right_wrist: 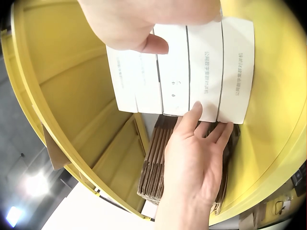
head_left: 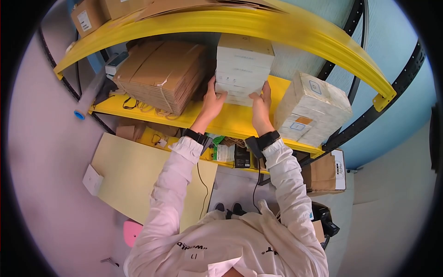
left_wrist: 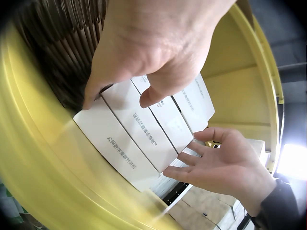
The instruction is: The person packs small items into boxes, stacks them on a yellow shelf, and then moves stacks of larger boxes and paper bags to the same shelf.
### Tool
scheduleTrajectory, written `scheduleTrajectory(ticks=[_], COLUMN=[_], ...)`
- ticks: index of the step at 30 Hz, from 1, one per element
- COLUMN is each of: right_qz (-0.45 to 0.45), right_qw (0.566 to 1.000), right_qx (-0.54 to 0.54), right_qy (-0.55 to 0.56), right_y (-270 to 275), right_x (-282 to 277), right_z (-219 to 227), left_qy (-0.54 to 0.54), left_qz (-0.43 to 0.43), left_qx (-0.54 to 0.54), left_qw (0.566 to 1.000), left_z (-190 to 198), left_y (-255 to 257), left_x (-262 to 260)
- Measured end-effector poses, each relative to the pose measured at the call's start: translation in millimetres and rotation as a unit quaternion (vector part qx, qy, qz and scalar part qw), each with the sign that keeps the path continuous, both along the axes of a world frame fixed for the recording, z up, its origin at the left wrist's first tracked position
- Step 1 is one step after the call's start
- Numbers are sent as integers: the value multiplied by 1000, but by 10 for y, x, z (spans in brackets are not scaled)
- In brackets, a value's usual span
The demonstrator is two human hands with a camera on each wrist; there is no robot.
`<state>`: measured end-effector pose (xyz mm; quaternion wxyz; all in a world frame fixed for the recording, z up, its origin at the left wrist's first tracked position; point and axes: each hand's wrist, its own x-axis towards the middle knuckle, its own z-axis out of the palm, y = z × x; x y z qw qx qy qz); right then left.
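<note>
A stack of several white boxes (head_left: 244, 69) (left_wrist: 139, 127) (right_wrist: 206, 72) stands on the yellow shelf (head_left: 230, 117). My left hand (head_left: 212, 106) (left_wrist: 156, 45) (right_wrist: 189, 165) grips its left side, thumb on the front face and fingers along the side near the lower boxes. On the right side, my right hand (head_left: 261, 108) (left_wrist: 230, 165) (right_wrist: 144, 21) grips the stack at a similar height, its thumb on the front. Dark printed characters show on the box fronts in both wrist views. Some fingertips are hidden behind the box edges.
Tied flattened cardboard (head_left: 159, 74) lies left of the stack. Right of it stands a wrapped white package (head_left: 311, 108). A yellow beam (head_left: 240, 23) crosses above. Below are a lower shelf with small items, a pale tabletop (head_left: 134, 171) and a cardboard box (head_left: 323, 173).
</note>
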<state>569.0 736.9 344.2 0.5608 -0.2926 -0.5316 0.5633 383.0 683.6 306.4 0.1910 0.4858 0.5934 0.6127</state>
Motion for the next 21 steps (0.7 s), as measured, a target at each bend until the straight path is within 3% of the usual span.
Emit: scheduleTrajectory(ticks=[10, 12, 15, 17, 21], right_qz=[11, -18, -53, -46, -33], right_qw=[1000, 998, 994, 992, 987], right_qx=[-1, -53, -81, -116, -154], right_qy=[7, -13, -50, -26, -19], right_y=[-31, -75, -74, -19, 3], right_x=[-59, -56, -41, -77, -60], right_z=[58, 40, -214, -414, -556], left_qy=[0, 17, -29, -56, -110], left_qz=[-19, -17, -2, 96, 24], left_qx=[7, 14, -53, -94, -111], left_qw=[1000, 1000, 998, 989, 987], left_z=[-70, -58, -150, -250, -215], left_y=[148, 132, 108, 130, 82], left_x=[-91, -87, -66, -39, -20])
